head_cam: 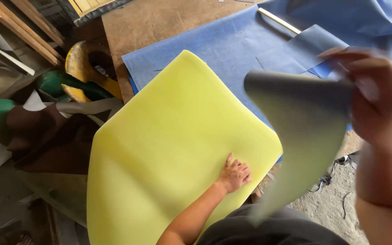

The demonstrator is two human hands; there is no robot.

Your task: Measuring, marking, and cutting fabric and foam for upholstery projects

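Under the left fingers (239,170) lies a matt, soft yellow foam pad (169,149); beyond them, fuzzy blue cloth (223,43) covers the scuffed wooden worktop (155,20).

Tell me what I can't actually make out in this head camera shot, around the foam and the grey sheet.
- Right hand: motion-blurred, so its grip on the grey sheet is unclear.
- Blue fabric: partly covered by the yellow foam and the grey sheet.
- Foam's lower end: cut off by the bottom edge.
- Left hand: lies on the foam; palm hidden.
- Left-side clutter: too shadowed to identify.
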